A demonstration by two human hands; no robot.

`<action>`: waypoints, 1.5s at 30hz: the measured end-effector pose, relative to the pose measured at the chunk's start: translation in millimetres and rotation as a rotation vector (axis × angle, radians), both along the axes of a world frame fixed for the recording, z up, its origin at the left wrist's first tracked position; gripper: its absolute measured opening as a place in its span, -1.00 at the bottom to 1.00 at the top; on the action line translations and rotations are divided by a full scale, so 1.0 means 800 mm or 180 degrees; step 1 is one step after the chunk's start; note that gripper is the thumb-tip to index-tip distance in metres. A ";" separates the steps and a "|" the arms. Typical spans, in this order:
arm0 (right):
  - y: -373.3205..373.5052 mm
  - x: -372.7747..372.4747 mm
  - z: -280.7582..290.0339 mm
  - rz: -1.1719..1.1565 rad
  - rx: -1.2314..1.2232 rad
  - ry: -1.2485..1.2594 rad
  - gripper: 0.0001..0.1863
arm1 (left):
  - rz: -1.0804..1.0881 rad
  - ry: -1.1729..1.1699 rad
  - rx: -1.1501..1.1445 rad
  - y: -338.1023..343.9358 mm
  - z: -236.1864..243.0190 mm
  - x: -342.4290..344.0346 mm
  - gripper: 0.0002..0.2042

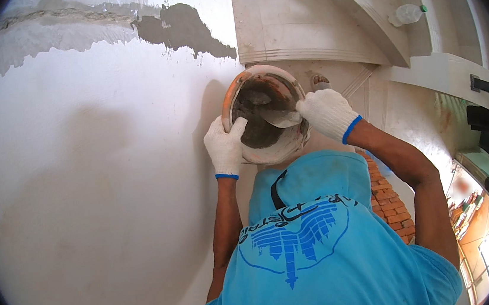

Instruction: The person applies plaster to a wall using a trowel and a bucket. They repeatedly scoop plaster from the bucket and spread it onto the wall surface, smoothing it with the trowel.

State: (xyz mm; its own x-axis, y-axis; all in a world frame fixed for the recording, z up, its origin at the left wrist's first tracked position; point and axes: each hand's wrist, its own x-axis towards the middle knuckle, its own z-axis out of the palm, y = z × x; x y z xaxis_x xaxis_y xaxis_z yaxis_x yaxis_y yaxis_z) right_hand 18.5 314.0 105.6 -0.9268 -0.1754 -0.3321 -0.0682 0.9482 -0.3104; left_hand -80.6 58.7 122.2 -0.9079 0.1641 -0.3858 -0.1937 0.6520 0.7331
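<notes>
My right hand (328, 111), in a white knit glove with a blue cuff, is curled tight on the grip end of a trowel (281, 118); the handle itself is hidden in my fist. The trowel's blade lies inside the bucket (229, 103), its long axis running almost straight left from my right fist, just within the right rim, toward the middle. Its tip end is over the grey mix (260, 134), though I cannot tell how deep the blade sits in it. My left hand (226, 145), gloved the same way, clamps the bucket's left rim, thumb over the lip and fingers outside. The bucket is tilted so that its mouth faces me, held just ahead of my blue shirt (299, 248). Close on the left is the white wall (112, 196), and my left hand is the nearer one to it. The dark grey patch (181, 29) lies ahead and to the left of the trowel, reaching the wall's right edge; the bucket's far left rim stands between blade and patch. Past my right hand a foot (320, 81) shows on the floor, partly covered by the glove. Farther ahead and to the right are pale steps (355, 19), one carrying a clear bottle (406, 14) with a green cap near its edge. Red bricks (390, 203) lie between my shirt and right forearm, well clear of the bucket.
</notes>
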 end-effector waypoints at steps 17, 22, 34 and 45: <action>-0.058 -0.052 0.013 0.0760 0.0884 -0.0093 -0.81 | -0.0442 0.0261 -0.0500 0.012 0.026 -0.006 -0.62; -0.083 -0.073 0.018 0.0958 0.1048 -0.0341 -0.76 | -0.0640 0.0235 -0.0729 0.016 0.027 -0.010 -0.65; -0.048 -0.107 -0.045 0.0975 -0.0463 -0.0795 -0.73 | -0.0637 0.0243 -0.0788 0.013 0.017 -0.015 -0.65; 0.066 -0.047 -0.033 -0.1085 -0.3197 -0.3188 -0.45 | 0.0319 -0.0143 0.0062 -0.009 0.017 -0.034 -0.72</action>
